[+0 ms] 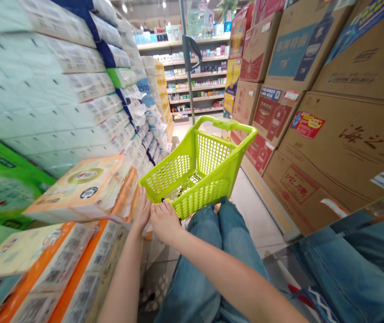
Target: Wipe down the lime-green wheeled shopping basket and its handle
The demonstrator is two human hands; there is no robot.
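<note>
A lime-green plastic shopping basket (pixel 205 188) stands in the aisle in front of my knees, with its raised handle at the far side. At its near left corner, my left hand (pixel 142 210) touches the outside of the rim, fingers pointing up. My right hand (pixel 165 218) is beside it, with its fingers bent over the near rim and the fingertips close together. Inside the basket only the latticed walls and floor show. An orange-and-white tissue pack (pixel 77 181) lies just left of my left hand.
Stacked white tissue packs (pixel 77 85) line the left side. Cardboard cartons (pixel 346 148) are piled along the right. Shelves (pixel 195 74) and a gate post (pixel 185 45) stand ahead. A person's jeans-clad leg (pixel 353 273) appears at the lower right.
</note>
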